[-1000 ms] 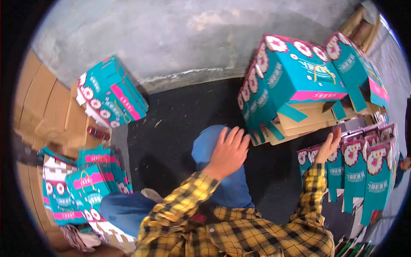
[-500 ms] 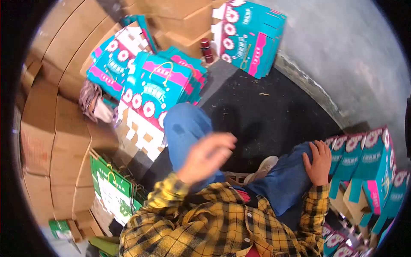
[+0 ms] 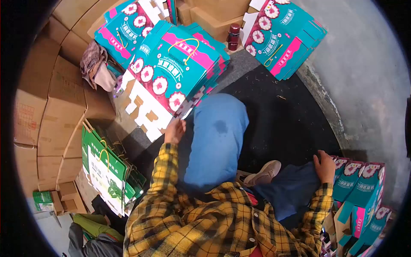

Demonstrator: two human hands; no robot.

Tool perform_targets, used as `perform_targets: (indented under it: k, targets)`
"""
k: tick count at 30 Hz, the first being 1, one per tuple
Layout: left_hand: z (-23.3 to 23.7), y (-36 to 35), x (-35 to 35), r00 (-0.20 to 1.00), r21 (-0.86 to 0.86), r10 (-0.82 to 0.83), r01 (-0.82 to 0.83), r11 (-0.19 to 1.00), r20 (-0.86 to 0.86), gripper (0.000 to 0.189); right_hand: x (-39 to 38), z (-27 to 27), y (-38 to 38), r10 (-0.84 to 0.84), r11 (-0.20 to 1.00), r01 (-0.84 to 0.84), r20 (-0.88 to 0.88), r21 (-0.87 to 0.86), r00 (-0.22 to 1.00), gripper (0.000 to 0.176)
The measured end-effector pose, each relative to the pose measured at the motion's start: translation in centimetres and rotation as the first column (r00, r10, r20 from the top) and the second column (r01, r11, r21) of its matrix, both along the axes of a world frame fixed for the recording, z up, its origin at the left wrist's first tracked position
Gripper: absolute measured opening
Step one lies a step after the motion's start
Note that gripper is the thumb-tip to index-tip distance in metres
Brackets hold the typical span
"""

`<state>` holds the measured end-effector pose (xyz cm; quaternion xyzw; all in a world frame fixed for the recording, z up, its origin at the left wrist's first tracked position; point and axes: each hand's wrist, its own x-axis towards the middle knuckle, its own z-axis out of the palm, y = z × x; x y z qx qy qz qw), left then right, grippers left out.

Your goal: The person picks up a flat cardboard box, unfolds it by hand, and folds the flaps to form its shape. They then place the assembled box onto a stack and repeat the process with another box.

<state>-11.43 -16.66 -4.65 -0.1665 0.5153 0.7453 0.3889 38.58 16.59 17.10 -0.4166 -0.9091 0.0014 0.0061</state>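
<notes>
My left hand (image 3: 174, 131) is at the near corner of a stack of flat teal-and-pink gift boxes (image 3: 171, 64). Its fingers curl at the corner of the top flat gift box and are partly hidden; that box still lies level on the stack. The boxes have yellow cord handles, round white-and-maroon pictures and white cut-out flaps. On my bent right knee (image 3: 291, 184) rests my right hand (image 3: 325, 167), thumb apart from the fingers, holding nothing. Beside it stand several folded-up teal boxes (image 3: 359, 184).
Brown cartons (image 3: 64, 98) line the left side. Green-and-white flat boxes (image 3: 105, 167) lean nearby. A dark red flask (image 3: 233, 37) stands before more cartons. Another teal stack (image 3: 282, 38) leans on the grey wall (image 3: 355, 55). A bundled cloth (image 3: 96, 68) lies left of the main stack.
My left hand has moved from above my left knee to the near corner of the flat box stack. My view has shifted. The right hand stays on the right knee.
</notes>
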Motion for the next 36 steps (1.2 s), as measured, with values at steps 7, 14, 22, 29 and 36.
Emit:
perform_targets:
  k: [7, 14, 22, 29, 36]
  targets:
    - [-4.1, 4.4, -3.4, 0.828, 0.097, 0.453, -0.507, 0.856, 0.330, 0.022, -2.8, 0.6, -0.8, -0.077, 0.988, 0.088, 0.093, -0.123, 0.993, 0.030]
    - [-3.8, 4.5, -4.1, 0.765, 0.329, 0.543, -0.641, 0.694, 0.346, 0.055, -2.6, -0.1, -0.5, -0.077, 0.984, 0.091, 0.096, -0.151, 0.992, 0.029]
    - [-4.9, 1.6, -8.2, 0.805, 0.212, 0.454, -0.554, 0.805, 0.383, 0.033, -3.2, 0.2, -0.6, -0.100, 0.976, 0.114, 0.086, -0.183, 0.991, 0.027]
    - [-5.1, 2.6, -9.2, 0.767, -0.012, 0.484, -0.529, 0.848, 0.421, 0.026, -2.4, 0.2, -0.6, -0.112, 0.975, 0.133, 0.120, -0.179, 0.986, 0.028]
    - [-6.1, 1.8, -8.7, 0.735, 0.073, 0.527, -0.608, 0.790, 0.427, 0.029, -1.7, -0.3, -0.4, -0.097, 0.982, 0.108, 0.081, -0.156, 0.992, 0.029]
